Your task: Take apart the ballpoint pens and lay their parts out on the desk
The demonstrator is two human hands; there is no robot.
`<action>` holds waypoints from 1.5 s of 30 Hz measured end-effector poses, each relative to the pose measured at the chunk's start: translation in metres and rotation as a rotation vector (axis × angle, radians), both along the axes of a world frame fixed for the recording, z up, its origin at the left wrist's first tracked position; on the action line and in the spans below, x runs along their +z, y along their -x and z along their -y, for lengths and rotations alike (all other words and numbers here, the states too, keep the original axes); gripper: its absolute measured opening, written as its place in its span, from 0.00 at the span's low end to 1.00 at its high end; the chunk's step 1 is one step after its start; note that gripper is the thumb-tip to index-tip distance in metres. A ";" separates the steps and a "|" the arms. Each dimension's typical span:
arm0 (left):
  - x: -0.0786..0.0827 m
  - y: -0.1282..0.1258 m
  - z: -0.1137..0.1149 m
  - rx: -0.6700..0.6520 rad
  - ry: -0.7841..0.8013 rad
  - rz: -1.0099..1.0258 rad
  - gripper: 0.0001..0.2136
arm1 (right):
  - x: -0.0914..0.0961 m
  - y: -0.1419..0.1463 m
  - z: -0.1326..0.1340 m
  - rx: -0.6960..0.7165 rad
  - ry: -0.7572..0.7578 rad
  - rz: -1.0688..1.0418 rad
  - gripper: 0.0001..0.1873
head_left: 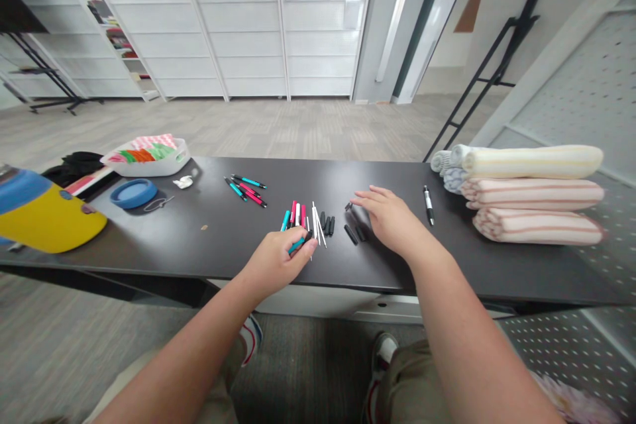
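Observation:
My left hand [279,257] is closed on a teal pen barrel [297,244] near the front edge of the black table [209,238]. Just beyond it lie loose pen parts [304,217]: teal and pink barrels, white refills and short black caps. My right hand [390,215] rests flat with fingers stretched toward small black pen pieces [354,233]; it holds nothing. Further back lie assembled teal and pink pens [247,189]. A black and white pen [428,205] lies to the right of my right hand.
Rolled and folded striped towels [531,192] are stacked at the table's right end. At the left stand a white tray of coloured items [149,156], a blue ring [133,193], a small white object [183,181] and a yellow and blue thing [44,215].

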State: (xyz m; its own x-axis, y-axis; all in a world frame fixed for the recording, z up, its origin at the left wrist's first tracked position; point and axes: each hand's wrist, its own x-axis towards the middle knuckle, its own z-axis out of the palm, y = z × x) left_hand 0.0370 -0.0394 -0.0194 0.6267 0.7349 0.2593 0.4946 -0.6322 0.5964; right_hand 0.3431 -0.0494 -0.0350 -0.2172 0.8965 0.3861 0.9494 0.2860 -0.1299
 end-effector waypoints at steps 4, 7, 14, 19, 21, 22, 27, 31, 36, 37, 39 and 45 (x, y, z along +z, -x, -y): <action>0.000 0.000 0.000 -0.002 -0.006 0.000 0.17 | -0.008 0.010 -0.006 0.013 0.152 0.037 0.36; 0.001 -0.001 0.000 0.004 -0.004 -0.005 0.17 | -0.008 0.009 -0.007 -0.003 0.187 0.030 0.36; 0.003 -0.001 0.001 0.014 0.008 0.002 0.18 | -0.009 -0.001 -0.005 -0.006 0.179 0.014 0.33; 0.002 0.000 0.000 0.009 0.003 0.002 0.18 | -0.009 -0.010 -0.001 0.017 0.172 0.012 0.33; 0.002 0.001 0.000 0.003 0.004 -0.002 0.17 | -0.009 -0.014 0.002 0.028 0.164 0.007 0.32; 0.001 0.001 0.000 0.000 0.006 -0.005 0.17 | -0.008 -0.016 0.003 0.028 0.156 0.002 0.31; 0.001 0.000 0.001 -0.006 0.012 -0.003 0.17 | -0.006 -0.027 0.011 0.052 0.107 -0.067 0.25; 0.001 0.000 0.002 -0.008 0.025 0.002 0.17 | 0.001 -0.032 0.019 0.045 -0.003 -0.152 0.25; -0.002 0.001 0.000 -0.002 0.025 -0.007 0.17 | 0.014 -0.025 0.026 -0.061 -0.119 -0.139 0.21; -0.002 0.002 0.000 -0.001 0.026 -0.010 0.17 | 0.015 -0.023 0.026 -0.063 -0.117 -0.123 0.20; -0.002 0.002 -0.001 -0.002 0.030 -0.013 0.17 | 0.016 -0.022 0.026 -0.056 -0.108 -0.089 0.19; 0.000 0.001 -0.001 0.002 0.037 -0.023 0.18 | 0.005 -0.020 0.023 -0.190 -0.041 0.048 0.17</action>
